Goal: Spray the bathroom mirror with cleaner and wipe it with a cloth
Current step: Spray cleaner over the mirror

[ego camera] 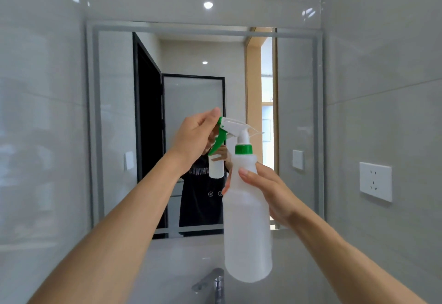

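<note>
A translucent white spray bottle [247,227] with a green collar and green trigger is held upright in front of the mirror [114,117]. My right hand [270,191] grips the bottle's upper body from the right. My left hand [195,137] pinches the green nozzle tip at the front of the spray head, which points left. The wall mirror has a grey frosted border and reflects the bottle, a person in a dark shirt and a dark door frame. No cloth is visible.
A chrome faucet [211,283] sits below the bottle at the bottom edge. A white wall socket [375,181] is on the tiled wall to the right of the mirror. Glossy grey tiles surround the mirror.
</note>
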Demonstrator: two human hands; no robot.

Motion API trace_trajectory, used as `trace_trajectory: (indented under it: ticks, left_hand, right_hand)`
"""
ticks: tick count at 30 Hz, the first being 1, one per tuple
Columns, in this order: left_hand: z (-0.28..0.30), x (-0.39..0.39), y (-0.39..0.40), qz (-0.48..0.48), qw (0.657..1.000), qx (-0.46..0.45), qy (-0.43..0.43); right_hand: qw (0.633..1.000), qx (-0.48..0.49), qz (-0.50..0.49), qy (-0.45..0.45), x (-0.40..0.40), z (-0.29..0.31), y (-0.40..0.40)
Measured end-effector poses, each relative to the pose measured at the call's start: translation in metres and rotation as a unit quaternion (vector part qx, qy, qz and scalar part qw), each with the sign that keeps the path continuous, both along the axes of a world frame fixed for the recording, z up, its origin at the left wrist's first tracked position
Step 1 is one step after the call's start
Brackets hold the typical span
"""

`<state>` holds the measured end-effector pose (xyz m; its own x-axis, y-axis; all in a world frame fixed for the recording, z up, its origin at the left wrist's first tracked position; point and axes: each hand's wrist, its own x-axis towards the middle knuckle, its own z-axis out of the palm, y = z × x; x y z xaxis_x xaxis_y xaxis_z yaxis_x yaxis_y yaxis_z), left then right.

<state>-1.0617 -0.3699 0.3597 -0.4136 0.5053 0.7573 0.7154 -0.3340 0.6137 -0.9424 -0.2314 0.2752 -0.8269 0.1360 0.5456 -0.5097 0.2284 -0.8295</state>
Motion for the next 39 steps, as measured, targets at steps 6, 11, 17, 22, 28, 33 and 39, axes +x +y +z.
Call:
trace_trajectory:
  ticks: [6,11,17,22,28,33,39]
  left_hand:
    - [0.003,-0.006,-0.007,0.062,0.997,0.022,0.042]
    - [0.006,0.0,-0.009,0.109,0.994,-0.004,0.032]
    - [-0.028,0.007,-0.021,0.029,0.992,-0.125,0.015]
    - [-0.062,0.01,-0.01,0.026,0.987,-0.161,-0.007]
    - [-0.064,0.016,0.014,0.068,0.991,-0.068,-0.091]
    - [-0.056,0.015,0.012,0.19,0.977,-0.025,-0.096]
    - [-0.025,0.005,-0.01,0.195,0.971,0.007,-0.137]
  right_hand:
    - [1.0,0.022,0.017,0.002,-0.005,0.003,-0.004]
    - [1.0,0.023,0.001,0.008,-0.008,0.003,-0.009]
    - [0.998,-0.011,-0.062,0.005,-0.013,0.015,-0.01]
    - [0.996,-0.053,-0.077,-0.004,-0.019,0.026,-0.014]
    - [0.991,-0.068,-0.113,-0.02,-0.037,0.035,-0.031]
    - [0.989,-0.034,-0.134,-0.043,-0.049,0.042,-0.041]
    - [0.999,-0.027,-0.038,-0.028,-0.047,0.046,-0.046]
